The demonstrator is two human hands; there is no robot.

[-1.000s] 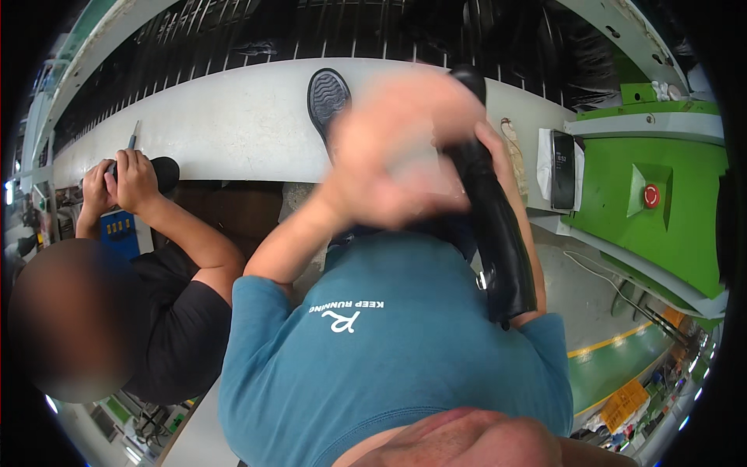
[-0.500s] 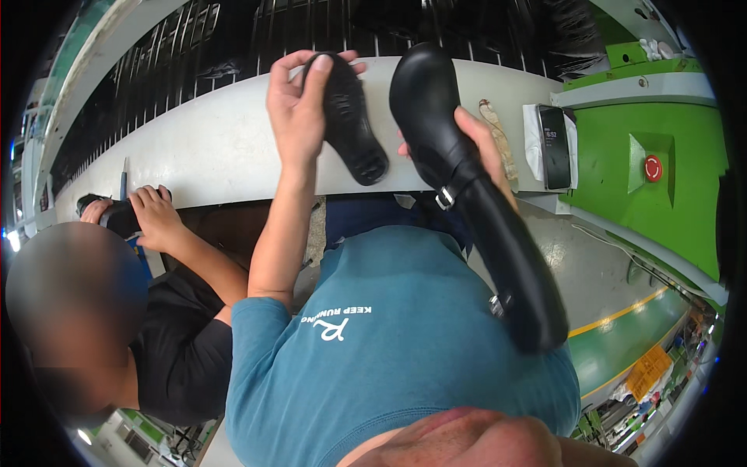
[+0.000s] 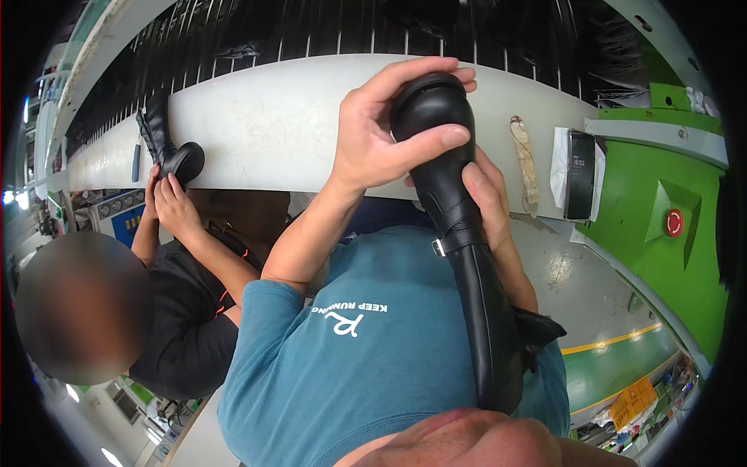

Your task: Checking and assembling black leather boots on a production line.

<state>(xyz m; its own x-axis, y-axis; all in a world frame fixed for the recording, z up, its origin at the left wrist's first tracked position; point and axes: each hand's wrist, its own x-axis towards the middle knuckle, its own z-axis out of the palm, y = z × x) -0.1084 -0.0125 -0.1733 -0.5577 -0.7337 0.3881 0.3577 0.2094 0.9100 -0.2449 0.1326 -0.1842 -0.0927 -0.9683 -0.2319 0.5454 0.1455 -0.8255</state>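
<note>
A tall black boot with a buckled ankle strap lies in both my hands over the table's near edge. Its toe points away from me and its shaft runs back against my shirt. My left hand is wrapped round the toe, thumb across the top and fingers over the front. A black outsole shows as a thin rim at the toe tip, pressed to the boot's underside; most of it is hidden. My right hand grips the boot's right side near the ankle, its fingers partly hidden behind it.
Beyond the white table runs a rack of metal rollers. To the right are a stained strip, a phone and a green machine with a red button. At left, a co-worker's hands touch another black boot.
The outsole, held apart in my left hand before, is now against the boot's toe. My left hand moved right onto the boot. The co-worker's boot now lies farther onto the table.
</note>
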